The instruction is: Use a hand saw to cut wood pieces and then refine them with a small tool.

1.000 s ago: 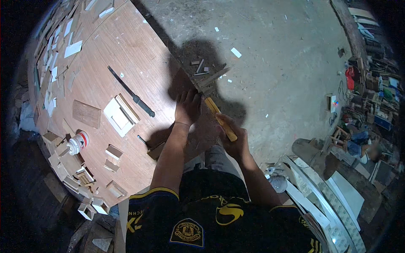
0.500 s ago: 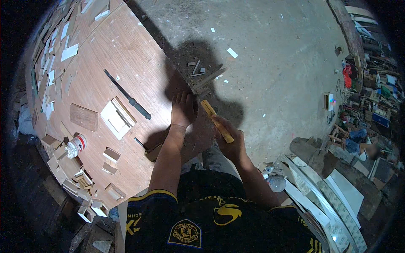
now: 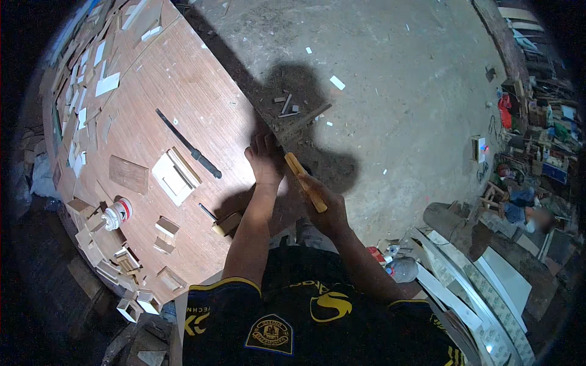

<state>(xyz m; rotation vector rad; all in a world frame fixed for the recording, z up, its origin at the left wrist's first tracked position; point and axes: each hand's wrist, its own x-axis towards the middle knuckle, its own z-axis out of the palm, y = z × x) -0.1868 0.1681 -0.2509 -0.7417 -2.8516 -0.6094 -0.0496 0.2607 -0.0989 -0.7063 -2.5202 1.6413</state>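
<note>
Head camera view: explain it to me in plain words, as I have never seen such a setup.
No machine is at work here. A wide fisheye camera on a person's head looks down, so straight edges bend near the rim. The two bare hands are the wearer's. The right hand holds a long yellow wooden piece. The left hand is at the edge of a reddish-brown wooden table, too shadowed to tell if it grips anything. On that surface lie a long, slim black tool, a white cylindrical container with a red band and small box-like wooden pieces.
</note>
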